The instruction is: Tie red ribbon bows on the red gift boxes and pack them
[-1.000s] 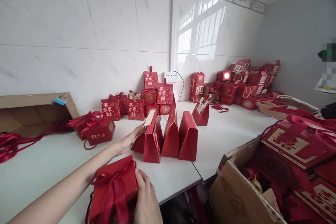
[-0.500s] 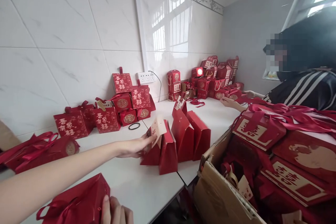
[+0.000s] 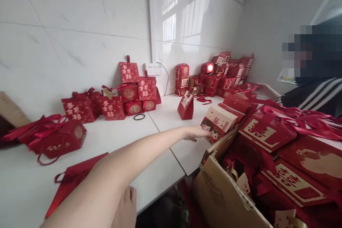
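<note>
My left hand [image 3: 194, 133] reaches across the white table with its fingers stretched out. They touch a red and cream gift box [image 3: 217, 123] printed with cartoon figures. Behind that box, a row of red gift boxes [image 3: 239, 104] leans by the cardboard carton. Low in the view, my right hand [image 3: 128, 203] is partly covered by my left forearm, and its grip is hidden. Close to it lies a red gift box with a ribbon [image 3: 72, 178], also partly behind the forearm. One small red box with a tag [image 3: 186, 106] stands apart, upright.
The open cardboard carton [image 3: 213, 185] at right is full of red boxes and ribbons. Red boxes [image 3: 113, 107] are stacked along the wall, beside a black ring [image 3: 139, 117] and a power strip [image 3: 153, 68]. A person in a striped sleeve [image 3: 315, 94] works at the far right.
My left hand has moved right, and the group of red boxes has slid right with it to the carton. The small tagged box stayed behind. My left forearm now crosses over my right hand.
</note>
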Demonstrator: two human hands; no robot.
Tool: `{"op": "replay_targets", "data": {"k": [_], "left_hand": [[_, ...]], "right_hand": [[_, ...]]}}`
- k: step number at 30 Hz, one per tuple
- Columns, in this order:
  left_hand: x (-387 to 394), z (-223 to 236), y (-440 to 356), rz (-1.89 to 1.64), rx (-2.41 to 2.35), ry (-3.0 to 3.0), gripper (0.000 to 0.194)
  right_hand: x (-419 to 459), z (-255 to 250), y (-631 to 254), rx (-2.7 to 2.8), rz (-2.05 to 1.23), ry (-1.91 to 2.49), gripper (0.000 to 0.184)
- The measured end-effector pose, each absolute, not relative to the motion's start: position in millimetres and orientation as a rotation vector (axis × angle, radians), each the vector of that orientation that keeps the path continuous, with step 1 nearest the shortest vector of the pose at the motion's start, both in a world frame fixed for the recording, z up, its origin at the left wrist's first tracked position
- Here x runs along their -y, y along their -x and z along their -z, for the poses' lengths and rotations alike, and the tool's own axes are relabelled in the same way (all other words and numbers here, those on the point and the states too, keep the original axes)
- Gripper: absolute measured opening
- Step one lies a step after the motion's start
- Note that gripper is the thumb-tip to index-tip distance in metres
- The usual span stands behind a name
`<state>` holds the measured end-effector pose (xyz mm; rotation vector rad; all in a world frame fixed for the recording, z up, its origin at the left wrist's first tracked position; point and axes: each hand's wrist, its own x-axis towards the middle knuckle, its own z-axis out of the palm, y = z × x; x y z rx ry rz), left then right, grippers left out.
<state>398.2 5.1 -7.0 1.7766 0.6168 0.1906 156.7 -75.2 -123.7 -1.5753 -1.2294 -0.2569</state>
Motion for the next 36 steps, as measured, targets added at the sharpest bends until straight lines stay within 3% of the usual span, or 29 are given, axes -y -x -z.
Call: {"op": "replay_targets", "data": {"k": [6, 10, 13, 19, 24, 31, 33, 36], "left_hand": [[-22, -47, -341, -0.179, -0.628, -1.873, 0.01], [-27, -76, -239, -0.342, -0.713, -2.032, 0.023], [-20, -69, -147, -0.611, -1.088, -2.212, 0.03], [12, 5, -47, -1.001, -1.718, -1.8, 0.033], [45, 42, -57, -1.146, -1.525, -1.564, 0.031], [91, 37, -62, -1.057, -1.26, -1.742, 0.031], [92, 32, -60, -1.05, -1.287, -1.808, 0.026], [86, 25, -60, -1.035, -1.281, -1.869, 0.021]], "right_hand": [[93, 116, -181, 1.581, 0.145, 1.521, 0.055], [102, 113, -191, 1.688, 0.036, 1.456, 0.07], [109, 107, -202, 1.697, -0.138, 1.355, 0.074], [101, 89, -222, 1.722, -0.52, 1.13, 0.064], [100, 82, -221, 1.764, -0.61, 1.087, 0.064], [149, 63, -268, 1.909, -0.879, 1.113, 0.078], [151, 53, -289, 1.863, -1.0, 1.065, 0.069], [133, 36, -301, 1.555, -0.92, 1.222, 0.033]]}}
